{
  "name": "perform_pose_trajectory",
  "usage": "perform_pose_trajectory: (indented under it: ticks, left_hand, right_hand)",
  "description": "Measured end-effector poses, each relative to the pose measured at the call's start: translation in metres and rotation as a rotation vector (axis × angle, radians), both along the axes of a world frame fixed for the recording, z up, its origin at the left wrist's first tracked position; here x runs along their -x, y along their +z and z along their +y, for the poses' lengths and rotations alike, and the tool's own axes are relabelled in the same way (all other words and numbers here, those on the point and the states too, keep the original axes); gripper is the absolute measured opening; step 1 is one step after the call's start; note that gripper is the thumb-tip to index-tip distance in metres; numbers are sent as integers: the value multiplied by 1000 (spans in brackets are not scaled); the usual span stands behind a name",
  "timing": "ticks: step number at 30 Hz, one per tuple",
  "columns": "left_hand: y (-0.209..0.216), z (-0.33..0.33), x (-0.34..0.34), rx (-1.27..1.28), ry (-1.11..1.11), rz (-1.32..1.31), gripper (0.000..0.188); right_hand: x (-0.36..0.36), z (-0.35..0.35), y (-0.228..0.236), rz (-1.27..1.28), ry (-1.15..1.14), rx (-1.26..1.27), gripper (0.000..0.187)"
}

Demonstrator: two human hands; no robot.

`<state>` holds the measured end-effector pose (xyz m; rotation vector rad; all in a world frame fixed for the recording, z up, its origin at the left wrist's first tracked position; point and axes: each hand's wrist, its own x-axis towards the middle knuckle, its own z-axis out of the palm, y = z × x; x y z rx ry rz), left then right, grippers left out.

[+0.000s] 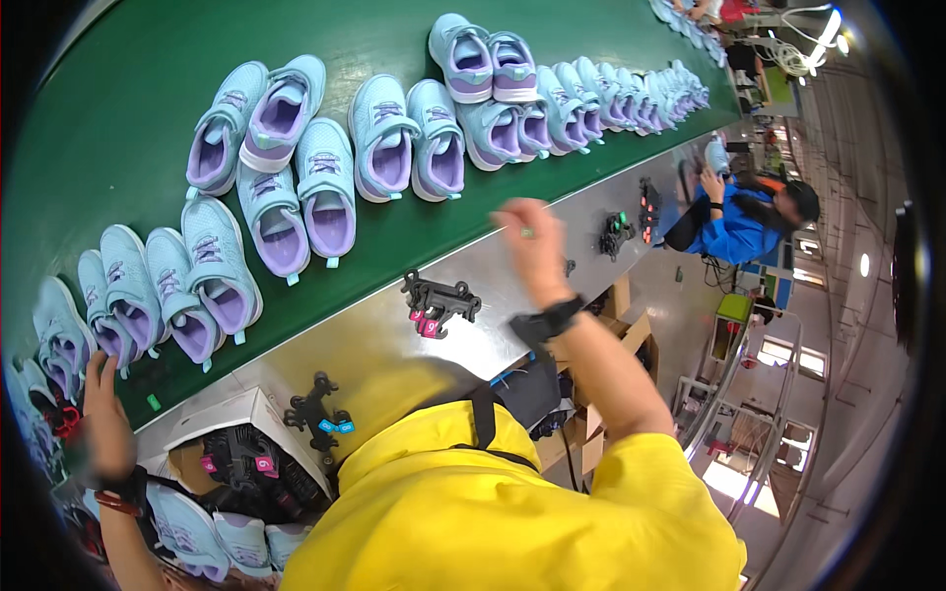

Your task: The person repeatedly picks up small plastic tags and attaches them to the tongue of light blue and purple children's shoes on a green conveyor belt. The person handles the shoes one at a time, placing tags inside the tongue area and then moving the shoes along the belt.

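Light-blue and lilac sneakers (225, 261) stand in a long row on the green table, some stacked on others. At the far left, my left hand (105, 414) reaches up with its fingers stretched out, beside the heel of a sneaker (106, 325); whether it touches is unclear. My right hand (535, 251) is raised over the metal ledge, smeared by motion, its fingers curled in. A small green patch shows at its palm, too blurred to name. Below it on the ledge lie black plastic shoe hangers (440, 300) with pink tags.
Another black hanger (317, 412) with blue tags lies nearer me. A white box (286, 419) of black hangers stands at the lower left, more sneakers (192, 532) below it. Cardboard boxes (631, 330) sit under the ledge. A person in blue (729, 217) works farther right, holding a shoe.
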<state>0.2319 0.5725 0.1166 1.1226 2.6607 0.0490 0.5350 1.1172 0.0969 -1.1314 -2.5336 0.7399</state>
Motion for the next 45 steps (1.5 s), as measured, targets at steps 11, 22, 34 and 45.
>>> perform_pose_trajectory:
  ticks: [11, 22, 34, 45]
  left_hand:
    - [-19, 120, -36, 231, -355, -303, 47]
    - [-23, 113, -34, -142, -332, -279, 24]
    - [-26, 110, -31, -184, -357, -313, 24]
    - [-25, 113, -30, -206, -337, -333, 19]
  right_hand:
    - [-154, 118, -73, -224, -255, 445, 25]
    - [-2, -26, 28, -1, 111, 1230, 13]
    - [129, -261, 13, -260, 234, 1681, 16]
    - [130, -265, 15, -222, 100, 1696, 14]
